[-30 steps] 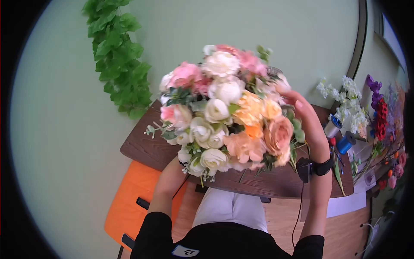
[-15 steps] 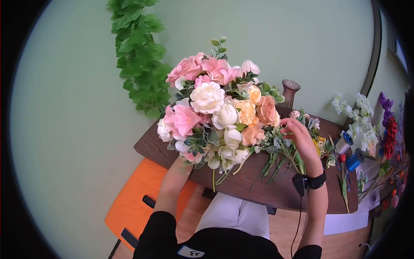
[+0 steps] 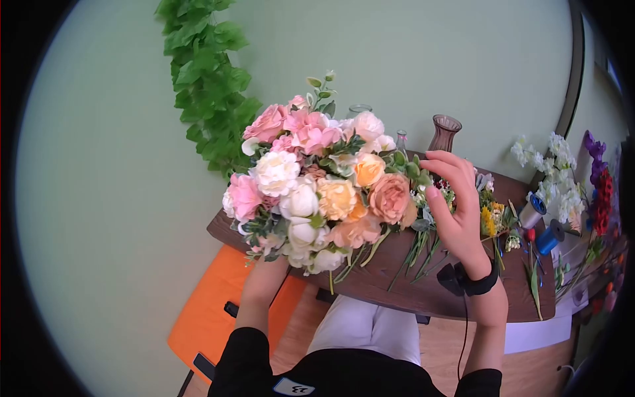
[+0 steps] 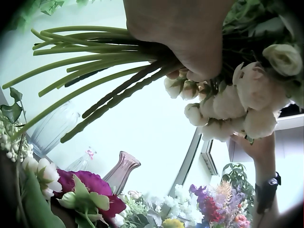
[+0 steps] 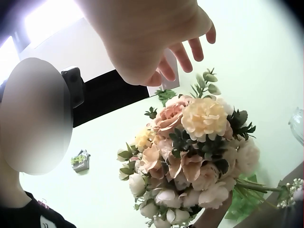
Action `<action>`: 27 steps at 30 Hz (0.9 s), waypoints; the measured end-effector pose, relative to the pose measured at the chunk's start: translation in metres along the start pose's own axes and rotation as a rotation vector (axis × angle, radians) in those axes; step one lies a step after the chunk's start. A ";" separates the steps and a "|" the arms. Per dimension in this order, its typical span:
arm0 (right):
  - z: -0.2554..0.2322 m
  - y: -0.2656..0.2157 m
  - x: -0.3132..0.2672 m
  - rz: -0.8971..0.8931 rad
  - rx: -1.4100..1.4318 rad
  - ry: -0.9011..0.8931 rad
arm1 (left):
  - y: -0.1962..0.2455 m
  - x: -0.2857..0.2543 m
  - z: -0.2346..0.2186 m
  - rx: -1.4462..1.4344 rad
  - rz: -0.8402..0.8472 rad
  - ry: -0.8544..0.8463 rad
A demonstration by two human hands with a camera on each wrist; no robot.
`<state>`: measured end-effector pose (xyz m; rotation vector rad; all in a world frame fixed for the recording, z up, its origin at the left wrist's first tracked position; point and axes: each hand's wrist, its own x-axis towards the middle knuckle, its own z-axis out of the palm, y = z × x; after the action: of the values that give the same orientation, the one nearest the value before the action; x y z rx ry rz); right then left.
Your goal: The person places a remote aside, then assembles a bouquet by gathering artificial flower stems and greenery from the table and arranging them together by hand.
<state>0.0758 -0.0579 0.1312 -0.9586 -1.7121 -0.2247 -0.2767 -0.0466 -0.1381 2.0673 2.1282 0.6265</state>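
Note:
A round bouquet [image 3: 311,192] of pink, white, cream and peach flowers is held above the table's left part. Curled around its green stems [image 4: 95,59] is my left hand [image 4: 178,35], whose fingers the blooms hide in the head view. The stem ends fan out freely beyond that hand. My right hand [image 3: 456,205] is raised at the bouquet's right side, fingers spread and gently bent, with nothing in it. In the right wrist view a gap shows between the right hand [image 5: 152,42] and the bouquet [image 5: 185,161].
On the brown table [image 3: 423,291] are loose stems, a pinkish glass vase [image 3: 444,132], a silver spool [image 3: 532,212] and a blue spool [image 3: 549,238]. More flowers [image 3: 600,198] stand at the right. An orange seat [image 3: 211,311] is at the lower left, and leafy vines [image 3: 208,79] hang behind.
The bouquet has turned and shifted left and lower, uncovering the vase and loose stems. My right hand, formerly at the blooms, is now apart from them.

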 end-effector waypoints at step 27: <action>0.021 -0.007 0.045 -0.322 -0.161 -0.278 | -0.014 -0.009 0.004 0.075 0.056 -0.162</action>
<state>0.0532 -0.0289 0.1646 -0.8552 -2.1300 -0.4634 -0.2878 -0.0549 -0.1484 2.1424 2.0401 0.3764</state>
